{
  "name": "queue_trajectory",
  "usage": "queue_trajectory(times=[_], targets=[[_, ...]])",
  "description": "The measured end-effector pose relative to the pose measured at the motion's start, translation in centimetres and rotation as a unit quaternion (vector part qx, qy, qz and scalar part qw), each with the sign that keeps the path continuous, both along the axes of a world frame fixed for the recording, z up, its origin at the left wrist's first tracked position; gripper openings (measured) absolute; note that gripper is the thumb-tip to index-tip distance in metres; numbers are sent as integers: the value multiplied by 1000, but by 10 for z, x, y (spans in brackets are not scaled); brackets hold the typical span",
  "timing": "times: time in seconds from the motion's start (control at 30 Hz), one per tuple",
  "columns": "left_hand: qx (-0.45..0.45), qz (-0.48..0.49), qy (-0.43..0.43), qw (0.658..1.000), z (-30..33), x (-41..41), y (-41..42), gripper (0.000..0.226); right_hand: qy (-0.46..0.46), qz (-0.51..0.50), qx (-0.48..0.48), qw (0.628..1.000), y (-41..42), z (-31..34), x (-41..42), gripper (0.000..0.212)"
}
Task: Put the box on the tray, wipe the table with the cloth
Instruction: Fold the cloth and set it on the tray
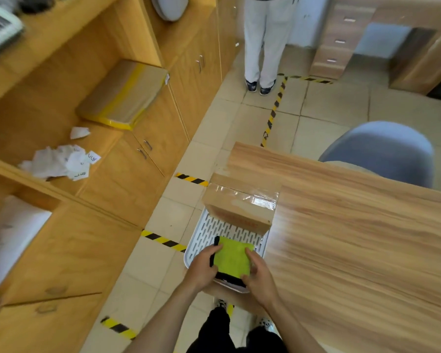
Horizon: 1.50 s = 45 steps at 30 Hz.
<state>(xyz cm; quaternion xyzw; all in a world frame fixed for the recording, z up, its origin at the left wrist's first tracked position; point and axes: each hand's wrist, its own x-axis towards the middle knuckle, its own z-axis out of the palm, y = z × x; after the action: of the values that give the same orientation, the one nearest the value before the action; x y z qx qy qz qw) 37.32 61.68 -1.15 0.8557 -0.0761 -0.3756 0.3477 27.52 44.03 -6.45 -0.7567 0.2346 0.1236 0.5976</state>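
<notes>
White slotted tray [204,235] sits at the worktop [354,238] left edge, partly overhanging it; cardboard box [241,208] rests on the tray's far end. Green cloth [231,258] with black trim lies on the tray's near end, both hands on it: left hand [203,266] grips its left edge, right hand [259,273] grips its right edge and near corner.

A pale tiled floor [323,115] is crossed by yellow-and-black hazard tape [274,110]. Light wooden cabinets [148,138] are ranged along the left; a blue-grey chair [382,151] is seen beyond the tabletop's far edge, a drawer unit [339,42] farther back.
</notes>
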Motion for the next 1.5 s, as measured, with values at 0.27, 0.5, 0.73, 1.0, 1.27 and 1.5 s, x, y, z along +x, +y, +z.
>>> queue_trajectory(times=[0.27,0.5,0.73,1.0,1.27,1.5], targets=[[16,-65,-34,997,-37,30,13,68,70,7,-103,992,33,-9,25,84],[69,-145,-77,984,-50,33,25,65,96,47,-170,980,47,-1,28,81],[185,-261,-245,915,-46,39,32,64,111,84,-381,914,38,17,10,80],[221,-305,-202,904,-59,42,30,79,225,166,-376,883,34,8,-2,83],[197,-293,-216,910,-60,33,30,81,258,190,-381,867,25,10,-8,83],[203,-270,-209,918,-65,23,24,82,223,184,-376,880,21,13,-17,81]])
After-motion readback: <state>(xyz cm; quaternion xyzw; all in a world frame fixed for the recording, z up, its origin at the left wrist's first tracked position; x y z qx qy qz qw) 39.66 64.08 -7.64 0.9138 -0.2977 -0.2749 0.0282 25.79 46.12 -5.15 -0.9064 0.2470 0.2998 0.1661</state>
